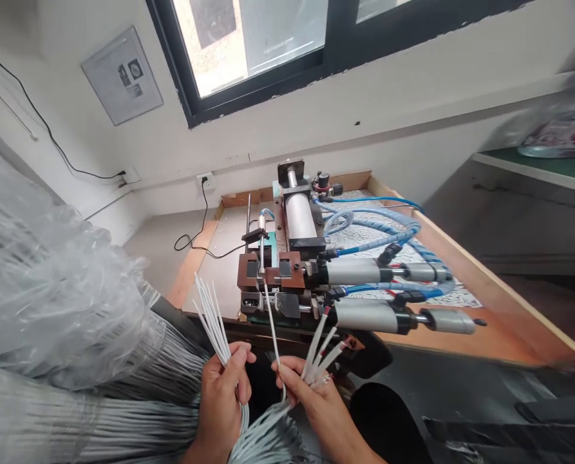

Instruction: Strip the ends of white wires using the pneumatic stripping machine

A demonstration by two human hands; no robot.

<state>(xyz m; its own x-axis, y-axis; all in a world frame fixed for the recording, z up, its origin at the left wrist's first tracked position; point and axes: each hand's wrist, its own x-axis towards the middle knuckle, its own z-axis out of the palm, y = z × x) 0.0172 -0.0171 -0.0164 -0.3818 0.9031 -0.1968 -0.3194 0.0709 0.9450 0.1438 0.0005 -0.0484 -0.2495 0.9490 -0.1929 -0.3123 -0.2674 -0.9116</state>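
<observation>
My left hand [224,390] is closed round a bundle of thin white cables [213,322], their ends pointing up. With thumb and finger, my right hand [311,393] pinches a single white cable [272,316], whose upper end reaches the brown clamp block of a pneumatic machine [270,270]. Several thicker white cable ends [323,345] with reddish tips also stick up from my right hand. Below and between both hands, more grey-white cables [265,435] hang together.
Large bundles of grey cables [137,419] and clear plastic wrap [75,277] fill the left side. Silver cylinders [364,316] and blue air hoses [388,225] extend right of the machine, inside a wooden-edged tray [509,309]. A green-topped shelf [548,169] stands at right.
</observation>
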